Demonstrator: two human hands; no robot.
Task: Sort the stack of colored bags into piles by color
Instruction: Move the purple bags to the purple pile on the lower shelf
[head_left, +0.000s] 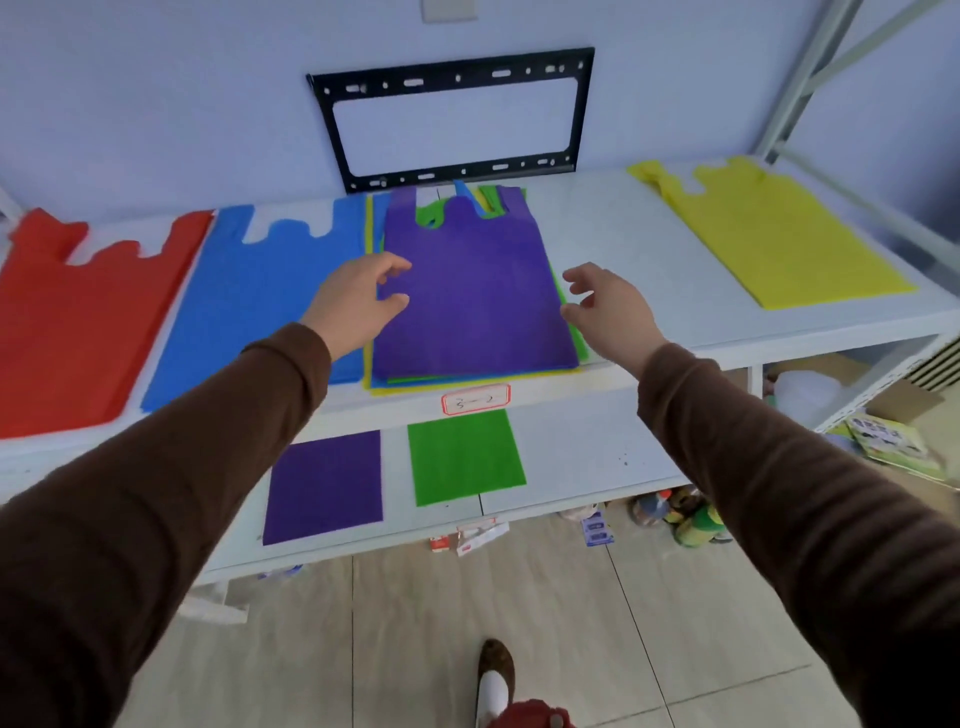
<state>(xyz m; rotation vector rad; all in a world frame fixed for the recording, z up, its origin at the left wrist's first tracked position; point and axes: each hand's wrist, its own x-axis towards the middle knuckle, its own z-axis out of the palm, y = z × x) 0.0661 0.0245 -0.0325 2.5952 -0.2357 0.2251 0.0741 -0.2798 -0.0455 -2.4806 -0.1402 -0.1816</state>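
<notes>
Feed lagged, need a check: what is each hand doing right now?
Left hand: open, fingers loosely curled at the left edge of the purple bag, holding nothing.
Right hand: open, at its right edge, holding nothing.

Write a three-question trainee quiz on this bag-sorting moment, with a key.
1. True or false: the left hand grips the purple bag on top of the stack.
2. Which pile lies farthest right on the upper shelf? A red B blue C yellow
3. Fill in: on the lower shelf, the purple pile lies beside the ____ pile.

Key: 1 false, both it and the right hand are open at the bag's edges; 2 C, the yellow pile; 3 green.
</notes>
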